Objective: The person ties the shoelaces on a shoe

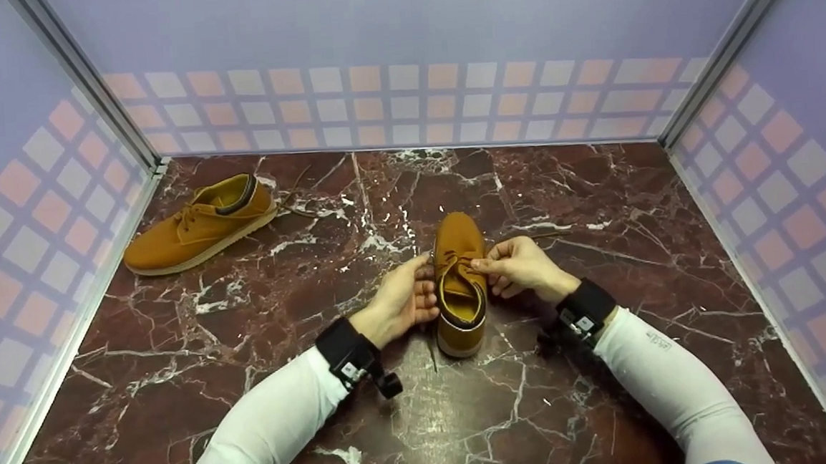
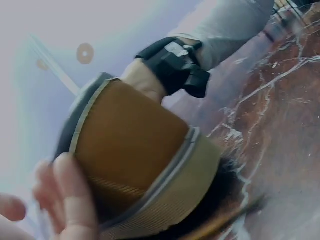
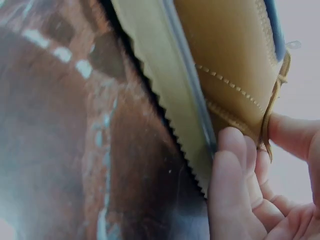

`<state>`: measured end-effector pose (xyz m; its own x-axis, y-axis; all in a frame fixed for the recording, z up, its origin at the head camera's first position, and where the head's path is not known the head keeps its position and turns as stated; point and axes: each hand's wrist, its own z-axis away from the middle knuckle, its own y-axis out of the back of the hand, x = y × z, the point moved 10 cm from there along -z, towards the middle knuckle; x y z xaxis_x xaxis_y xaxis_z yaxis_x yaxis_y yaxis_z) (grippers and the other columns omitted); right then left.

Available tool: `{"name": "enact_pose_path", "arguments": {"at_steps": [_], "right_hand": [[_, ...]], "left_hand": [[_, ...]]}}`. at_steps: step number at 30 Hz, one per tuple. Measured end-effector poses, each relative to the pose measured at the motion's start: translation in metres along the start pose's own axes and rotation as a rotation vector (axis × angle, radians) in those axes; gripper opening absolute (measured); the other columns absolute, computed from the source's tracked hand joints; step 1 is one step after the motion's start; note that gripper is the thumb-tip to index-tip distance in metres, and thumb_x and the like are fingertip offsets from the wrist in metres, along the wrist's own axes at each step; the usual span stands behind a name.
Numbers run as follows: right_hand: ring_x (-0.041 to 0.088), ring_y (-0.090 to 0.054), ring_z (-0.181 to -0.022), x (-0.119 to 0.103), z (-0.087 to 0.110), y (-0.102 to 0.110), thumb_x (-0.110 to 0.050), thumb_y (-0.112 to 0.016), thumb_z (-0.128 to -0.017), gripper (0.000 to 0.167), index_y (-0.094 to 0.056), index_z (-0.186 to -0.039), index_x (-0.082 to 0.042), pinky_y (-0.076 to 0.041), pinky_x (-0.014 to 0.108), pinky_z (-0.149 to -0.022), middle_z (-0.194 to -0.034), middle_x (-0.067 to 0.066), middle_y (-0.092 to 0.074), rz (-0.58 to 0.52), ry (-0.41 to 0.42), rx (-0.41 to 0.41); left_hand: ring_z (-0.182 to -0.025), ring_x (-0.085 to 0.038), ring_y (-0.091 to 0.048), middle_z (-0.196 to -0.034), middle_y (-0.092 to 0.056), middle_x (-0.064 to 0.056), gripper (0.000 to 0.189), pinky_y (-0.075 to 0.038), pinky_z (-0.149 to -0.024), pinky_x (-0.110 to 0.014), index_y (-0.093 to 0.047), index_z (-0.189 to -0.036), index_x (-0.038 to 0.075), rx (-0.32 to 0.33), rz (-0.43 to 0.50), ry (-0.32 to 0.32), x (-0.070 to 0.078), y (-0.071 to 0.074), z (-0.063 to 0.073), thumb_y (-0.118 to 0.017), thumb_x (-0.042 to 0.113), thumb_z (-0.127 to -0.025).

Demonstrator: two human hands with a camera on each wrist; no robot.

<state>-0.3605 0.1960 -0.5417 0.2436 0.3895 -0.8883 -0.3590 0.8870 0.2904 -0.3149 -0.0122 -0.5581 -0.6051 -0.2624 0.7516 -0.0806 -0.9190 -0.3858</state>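
Observation:
A tan lace-up shoe stands on the marbled surface, toe pointing away from me. My left hand is along its left side, fingers loosely bent; in the left wrist view, fingertips lie by the heel-side upper. On the other side, my right hand has its thumb at the lacing. The right wrist view shows that thumb against the brown shoelace, with bent fingers below along the upper. Part of the lace under my fingers is hidden. A loose lace end trails left of the heel.
A matching tan shoe stands at the back left, with a lace trailing to its right. Purple panels with pink and white squares enclose the dark red marbled surface at the back and both sides.

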Motion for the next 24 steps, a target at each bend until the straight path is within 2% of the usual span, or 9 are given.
{"name": "enact_pose_path", "arguments": {"at_steps": [4, 8, 11, 15, 19, 22, 24], "right_hand": [[0.011, -0.071, -0.056, -0.002, 0.0, 0.0, -0.028, -0.084, -0.103, 0.024, -0.074, -0.092, -0.009, -0.065, 0.028, -0.055, -0.069, -0.002, -0.074, -0.025, 0.026, 0.018], [0.013, -0.073, -0.059, -0.002, 0.0, -0.002, -0.028, -0.076, -0.109, 0.025, -0.073, -0.094, -0.007, -0.066, 0.029, -0.057, -0.073, 0.0, -0.075, -0.09, 0.045, 0.033], [0.014, -0.075, -0.063, -0.004, 0.001, 0.0, -0.027, -0.069, -0.113, 0.026, -0.072, -0.095, -0.007, -0.066, 0.029, -0.059, -0.077, 0.001, -0.075, -0.165, 0.077, 0.06], [0.014, -0.077, -0.071, -0.019, 0.007, 0.008, -0.022, -0.06, -0.117, 0.027, -0.072, -0.098, -0.008, -0.069, 0.03, -0.068, -0.085, 0.002, -0.08, -0.303, 0.177, 0.112], [0.015, -0.08, -0.079, -0.044, 0.017, 0.015, -0.019, -0.052, -0.12, 0.03, -0.072, -0.098, -0.011, -0.07, 0.033, -0.077, -0.092, 0.002, -0.083, -0.443, 0.297, 0.133], [0.015, -0.08, -0.079, -0.061, 0.024, 0.016, -0.017, -0.048, -0.12, 0.031, -0.069, -0.097, -0.012, -0.069, 0.031, -0.077, -0.09, 0.002, -0.084, -0.494, 0.366, 0.136], [0.015, -0.08, -0.077, -0.071, 0.029, 0.016, -0.015, -0.047, -0.12, 0.031, -0.068, -0.096, -0.012, -0.067, 0.029, -0.075, -0.089, 0.002, -0.083, -0.496, 0.41, 0.139]], "left_hand": [[-0.066, -0.009, -0.057, -0.08, -0.061, 0.005, 0.029, -0.054, -0.058, -0.024, -0.069, -0.122, 0.009, 0.1, 0.088, -0.106, 0.006, 0.006, -0.009, -0.064, 0.036, -0.114], [-0.073, -0.01, -0.06, -0.088, -0.066, 0.003, 0.022, -0.055, -0.063, -0.023, -0.074, -0.114, 0.008, 0.136, 0.113, -0.203, 0.018, 0.01, -0.014, -0.064, 0.027, -0.115], [-0.078, -0.012, -0.064, -0.094, -0.071, 0.001, 0.024, -0.058, -0.069, -0.026, -0.074, -0.115, 0.005, 0.122, 0.111, -0.278, 0.032, 0.008, -0.012, -0.059, 0.024, -0.117], [-0.084, -0.015, -0.071, -0.097, -0.076, -0.002, 0.029, -0.062, -0.076, -0.028, -0.072, -0.117, 0.002, 0.069, 0.092, -0.394, 0.054, 0.001, -0.004, -0.052, 0.023, -0.12], [-0.086, -0.017, -0.076, -0.091, -0.077, -0.002, 0.03, -0.065, -0.078, -0.028, -0.074, -0.11, 0.002, 0.024, 0.046, -0.531, 0.076, -0.009, 0.007, -0.052, 0.02, -0.12], [-0.081, -0.016, -0.077, -0.083, -0.075, 0.001, 0.029, -0.068, -0.08, -0.029, -0.076, -0.104, 0.003, -0.004, -0.002, -0.615, 0.09, -0.016, 0.014, -0.054, 0.016, -0.119], [-0.076, -0.014, -0.076, -0.079, -0.073, 0.003, 0.028, -0.068, -0.08, -0.028, -0.078, -0.105, 0.0, -0.025, -0.046, -0.662, 0.098, -0.022, 0.018, -0.056, 0.013, -0.118]]}}
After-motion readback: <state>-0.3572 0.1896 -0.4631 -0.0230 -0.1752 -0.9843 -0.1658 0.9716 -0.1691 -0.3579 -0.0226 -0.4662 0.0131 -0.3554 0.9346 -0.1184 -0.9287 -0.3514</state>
